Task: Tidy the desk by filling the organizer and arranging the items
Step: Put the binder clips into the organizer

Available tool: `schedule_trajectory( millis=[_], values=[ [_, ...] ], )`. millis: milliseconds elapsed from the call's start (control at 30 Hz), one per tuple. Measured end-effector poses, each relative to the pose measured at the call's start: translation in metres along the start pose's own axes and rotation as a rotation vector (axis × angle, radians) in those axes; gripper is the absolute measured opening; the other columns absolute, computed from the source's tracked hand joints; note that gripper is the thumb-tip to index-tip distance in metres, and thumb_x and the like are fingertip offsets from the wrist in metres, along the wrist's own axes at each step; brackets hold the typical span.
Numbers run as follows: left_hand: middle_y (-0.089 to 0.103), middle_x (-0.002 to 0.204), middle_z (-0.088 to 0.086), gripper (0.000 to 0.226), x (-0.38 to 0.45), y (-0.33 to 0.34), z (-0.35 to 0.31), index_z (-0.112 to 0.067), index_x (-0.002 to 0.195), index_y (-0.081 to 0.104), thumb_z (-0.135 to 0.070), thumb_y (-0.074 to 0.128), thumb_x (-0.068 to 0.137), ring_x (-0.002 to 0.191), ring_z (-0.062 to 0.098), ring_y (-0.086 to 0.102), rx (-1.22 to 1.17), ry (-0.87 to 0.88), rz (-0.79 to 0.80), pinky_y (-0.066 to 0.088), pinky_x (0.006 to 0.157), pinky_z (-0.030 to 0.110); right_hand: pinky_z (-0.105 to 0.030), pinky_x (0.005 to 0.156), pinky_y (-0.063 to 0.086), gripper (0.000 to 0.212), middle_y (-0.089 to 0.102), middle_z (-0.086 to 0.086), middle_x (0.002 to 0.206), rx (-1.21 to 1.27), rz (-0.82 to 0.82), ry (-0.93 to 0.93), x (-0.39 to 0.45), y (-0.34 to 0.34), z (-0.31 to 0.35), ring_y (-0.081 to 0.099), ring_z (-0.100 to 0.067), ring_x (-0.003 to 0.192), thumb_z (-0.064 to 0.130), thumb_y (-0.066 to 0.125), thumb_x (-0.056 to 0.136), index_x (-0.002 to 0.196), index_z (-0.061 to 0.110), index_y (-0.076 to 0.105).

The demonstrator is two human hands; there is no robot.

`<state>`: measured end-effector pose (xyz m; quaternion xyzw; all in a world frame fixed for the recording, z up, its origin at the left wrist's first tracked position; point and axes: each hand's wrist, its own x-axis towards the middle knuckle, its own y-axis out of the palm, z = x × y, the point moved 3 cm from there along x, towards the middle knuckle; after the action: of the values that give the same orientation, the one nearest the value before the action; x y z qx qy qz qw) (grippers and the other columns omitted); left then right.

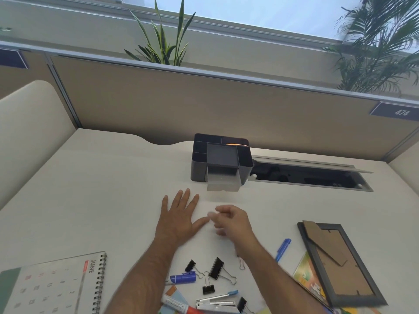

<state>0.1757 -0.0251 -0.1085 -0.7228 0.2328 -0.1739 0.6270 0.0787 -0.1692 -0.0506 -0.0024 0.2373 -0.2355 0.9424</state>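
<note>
A spiral desk calendar open at June lies at the near left of the pale table. My left hand rests flat on the bare surface, fingers spread, holding nothing. Just beside it my right hand is blurred, fingers curled loosely near the thumb; I cannot tell whether it pinches anything.

Beyond both hands, at the far middle of the table, stands the dark organizer, its clear front drawer pulled out and, as far as I can see, empty (only something orange shows in a rear compartment).

The things to sort wait nearer me: black binder clips, a blue marker, a stapler, and to their right a blue pen and a picture frame lying face down.

My judgement: the small clips suit the open drawer. Gather several at a time, carry them forward over the drawer, and keep the left hand free to steady the organizer when the drawer is pushed shut.

A tan partition backs the table, with plants and a window behind it and an open cable trough at the right.
</note>
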Motion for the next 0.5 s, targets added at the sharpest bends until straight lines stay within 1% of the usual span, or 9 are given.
schedule_trajectory(
  millis=[67,133,200,267,300,333,400,467,500],
  values=[
    [-0.005,0.164,-0.003,0.102,-0.002,0.001,-0.002,-0.036,0.155,-0.001,-0.082,-0.025,0.067,0.151,0.019,-0.007,-0.017,-0.019,0.01,-0.006,0.119,0.054,-0.029,0.071,0.058,0.033,0.07,0.004,0.09,-0.362,0.058,-0.121,-0.017,-0.011,-0.007,0.067,-0.01,0.077,0.035,0.087,0.072,0.098,0.023,0.071],
    [-0.005,0.165,-0.003,0.107,-0.004,0.001,-0.005,-0.036,0.155,0.0,-0.081,-0.03,0.063,0.151,0.02,-0.007,-0.033,-0.04,0.019,-0.006,0.118,0.055,-0.019,0.073,0.052,0.043,0.068,0.009,0.094,-0.663,0.127,-0.178,-0.031,-0.019,-0.015,0.064,-0.004,0.083,0.045,0.086,0.068,0.104,0.026,0.071],
    [-0.005,0.165,-0.003,0.112,-0.007,0.002,-0.008,-0.037,0.154,0.001,-0.079,-0.036,0.058,0.151,0.021,-0.007,-0.035,-0.058,0.041,-0.006,0.117,0.055,-0.019,0.08,0.05,0.056,0.065,0.01,0.101,-0.896,0.166,-0.238,-0.041,-0.022,-0.021,0.061,-0.004,0.09,0.051,0.084,0.067,0.115,0.025,0.067],
    [-0.004,0.165,-0.003,0.112,-0.01,0.0,-0.01,-0.037,0.154,0.003,-0.079,-0.036,0.058,0.151,0.022,-0.008,-0.06,-0.063,0.074,-0.007,0.117,0.055,-0.025,0.09,0.049,0.065,0.061,0.008,0.107,-1.026,0.18,-0.297,-0.048,-0.02,-0.026,0.058,-0.008,0.098,0.055,0.081,0.067,0.122,0.024,0.064],
    [-0.003,0.165,-0.003,0.104,-0.012,-0.002,-0.012,-0.037,0.154,0.005,-0.08,-0.029,0.065,0.151,0.022,-0.007,-0.087,-0.068,0.091,-0.007,0.117,0.054,-0.026,0.092,0.048,0.066,0.06,0.008,0.108,-1.07,0.193,-0.312,-0.051,-0.018,-0.027,0.056,-0.01,0.101,0.056,0.081,0.067,0.123,0.024,0.062],
    [-0.002,0.165,-0.003,0.091,-0.014,-0.005,-0.012,-0.037,0.154,0.008,-0.078,-0.016,0.076,0.151,0.021,-0.007,-0.112,-0.074,0.103,-0.007,0.117,0.054,-0.028,0.091,0.047,0.064,0.059,0.007,0.108,-1.118,0.21,-0.321,-0.053,-0.015,-0.028,0.054,-0.012,0.101,0.056,0.08,0.068,0.12,0.024,0.063],
    [0.006,0.164,-0.005,0.065,-0.017,-0.01,-0.013,-0.037,0.153,0.02,-0.066,0.015,0.095,0.151,0.02,-0.002,-0.172,-0.09,0.113,-0.006,0.118,0.053,-0.03,0.087,0.048,0.053,0.06,0.002,0.106,-1.206,0.225,-0.359,-0.058,-0.011,-0.029,0.053,-0.016,0.099,0.054,0.078,0.071,0.109,0.018,0.068],
    [0.024,0.16,-0.008,0.052,-0.021,-0.013,-0.015,-0.037,0.144,0.041,-0.059,0.035,0.097,0.15,0.018,0.011,-0.3,-0.11,0.071,0.0,0.119,0.05,-0.03,0.083,0.048,0.043,0.061,0.0,0.103,-1.221,0.213,-0.383,-0.059,-0.01,-0.028,0.054,-0.016,0.096,0.049,0.076,0.075,0.102,0.017,0.07],
    [0.037,0.154,-0.009,0.047,-0.024,-0.017,-0.016,-0.036,0.134,0.053,-0.06,0.042,0.095,0.146,0.016,0.024,-0.38,-0.119,0.032,0.008,0.119,0.047,-0.03,0.083,0.048,0.039,0.062,0.0,0.102,-1.205,0.201,-0.4,-0.059,-0.011,-0.029,0.055,-0.016,0.095,0.047,0.074,0.077,0.102,0.017,0.07]
  ],
)
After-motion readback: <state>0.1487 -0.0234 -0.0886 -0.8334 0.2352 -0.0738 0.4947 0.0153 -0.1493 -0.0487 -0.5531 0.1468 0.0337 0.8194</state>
